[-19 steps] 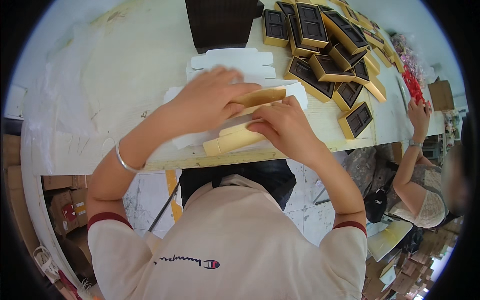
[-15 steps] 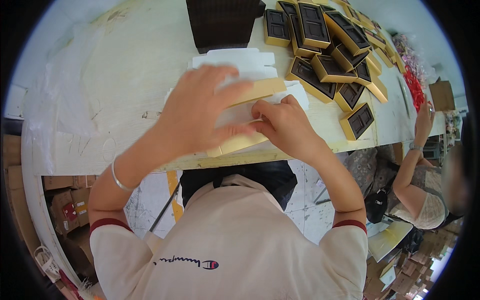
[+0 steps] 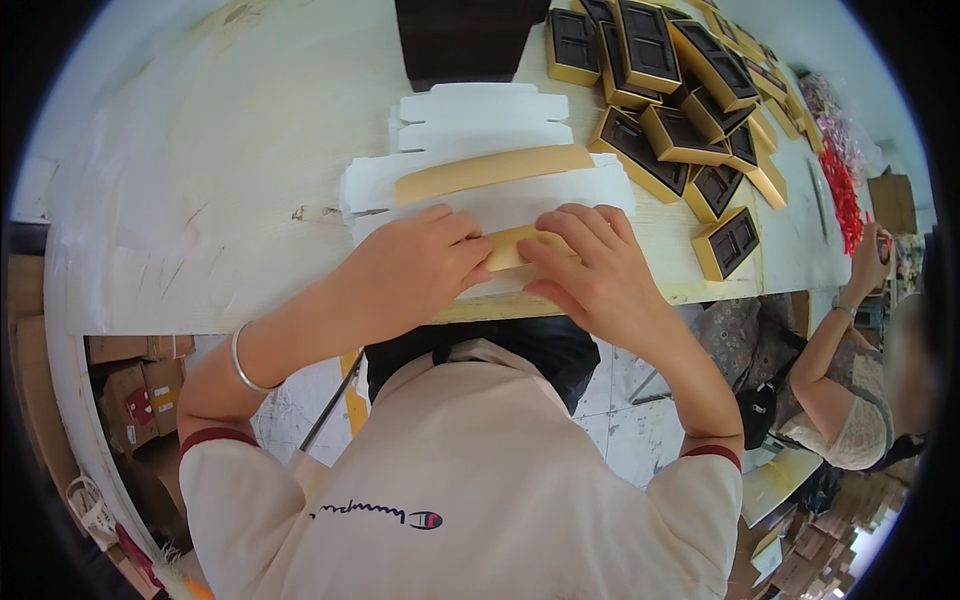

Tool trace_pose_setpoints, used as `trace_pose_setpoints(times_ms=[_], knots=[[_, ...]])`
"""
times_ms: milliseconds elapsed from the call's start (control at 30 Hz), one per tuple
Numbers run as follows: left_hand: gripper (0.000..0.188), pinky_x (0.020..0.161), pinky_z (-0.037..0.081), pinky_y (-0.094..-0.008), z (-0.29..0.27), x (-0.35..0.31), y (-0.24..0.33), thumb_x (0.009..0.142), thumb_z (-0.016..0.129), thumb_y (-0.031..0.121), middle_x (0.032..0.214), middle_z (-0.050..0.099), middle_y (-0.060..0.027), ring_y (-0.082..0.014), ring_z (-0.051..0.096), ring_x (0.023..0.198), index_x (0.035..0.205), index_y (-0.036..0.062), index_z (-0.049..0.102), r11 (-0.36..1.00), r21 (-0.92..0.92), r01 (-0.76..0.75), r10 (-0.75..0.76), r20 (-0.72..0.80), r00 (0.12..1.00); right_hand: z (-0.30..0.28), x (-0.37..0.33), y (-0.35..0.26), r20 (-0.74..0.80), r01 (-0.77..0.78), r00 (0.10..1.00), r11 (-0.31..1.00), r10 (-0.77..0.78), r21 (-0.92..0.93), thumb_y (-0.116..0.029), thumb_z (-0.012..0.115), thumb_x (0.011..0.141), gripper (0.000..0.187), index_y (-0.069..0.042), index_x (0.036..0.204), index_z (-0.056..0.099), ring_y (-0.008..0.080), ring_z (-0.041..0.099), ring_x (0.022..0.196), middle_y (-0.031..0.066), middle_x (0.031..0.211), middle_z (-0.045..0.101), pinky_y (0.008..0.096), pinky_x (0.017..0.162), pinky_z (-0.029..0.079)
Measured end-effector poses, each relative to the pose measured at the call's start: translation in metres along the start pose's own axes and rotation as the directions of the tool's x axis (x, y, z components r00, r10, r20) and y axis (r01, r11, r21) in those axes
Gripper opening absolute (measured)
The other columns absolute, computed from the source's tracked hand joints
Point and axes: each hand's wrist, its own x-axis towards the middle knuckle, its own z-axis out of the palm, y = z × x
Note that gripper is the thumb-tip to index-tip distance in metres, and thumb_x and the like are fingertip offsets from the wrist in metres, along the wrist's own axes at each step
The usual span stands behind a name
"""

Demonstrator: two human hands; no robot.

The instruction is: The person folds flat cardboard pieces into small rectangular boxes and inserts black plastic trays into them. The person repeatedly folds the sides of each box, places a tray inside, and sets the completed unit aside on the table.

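Observation:
In front of me at the table's near edge lies a flat carton blank (image 3: 510,207), white inside with gold side panels. Its far gold panel (image 3: 497,170) stands folded up, and its near gold panel (image 3: 510,247) is between my hands. My left hand (image 3: 415,265) pinches the left part of this near panel, fingers closed. On the right part, the bent fingers of my right hand (image 3: 592,262) grip the panel, thumb on the near side. My palms hide the panel's ends.
More white blanks (image 3: 482,108) lie just beyond, before a tall dark stack (image 3: 462,45). Several gold boxes with dark inserts (image 3: 690,150) are heaped at the far right; one gold box (image 3: 727,243) sits nearer. A co-worker's arm (image 3: 830,345) shows at the right.
My left hand has come down from above the blank onto its near panel. My right hand has moved slightly right, and its fingers now spread over the panel.

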Motion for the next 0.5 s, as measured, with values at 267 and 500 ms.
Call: trace_pose_setpoints(times_ms=[267,500], knots=[[0.019,0.073,0.050,-0.0335,-0.003,0.005,-0.002,0.084,0.066,0.017,0.094,0.059,-0.0078,-0.0248,0.058,0.087,0.099,0.0056,0.064,0.961,0.269,0.062,-0.040,-0.088,0.995,-0.001,0.046,0.025,0.466,-0.130,0.880,0.990,0.087,0.060,-0.002,0.065,0.078,0.014,-0.005,0.091,0.067,0.0275,0.059,0.087,0.0091,0.087,0.064,0.0342,0.082,0.042],[0.032,0.071,0.048,-0.0315,-0.031,0.028,-0.048,0.082,0.068,0.010,0.097,0.060,-0.0096,-0.0213,0.055,0.081,0.112,0.0045,0.062,0.889,-0.249,0.384,-0.393,0.014,0.920,0.006,0.055,0.034,0.429,-0.098,0.902,0.990,0.045,0.104,-0.002,0.058,0.077,0.005,-0.004,0.077,0.062,0.0306,0.059,0.080,0.0120,0.076,0.062,0.0360,0.074,0.042]])
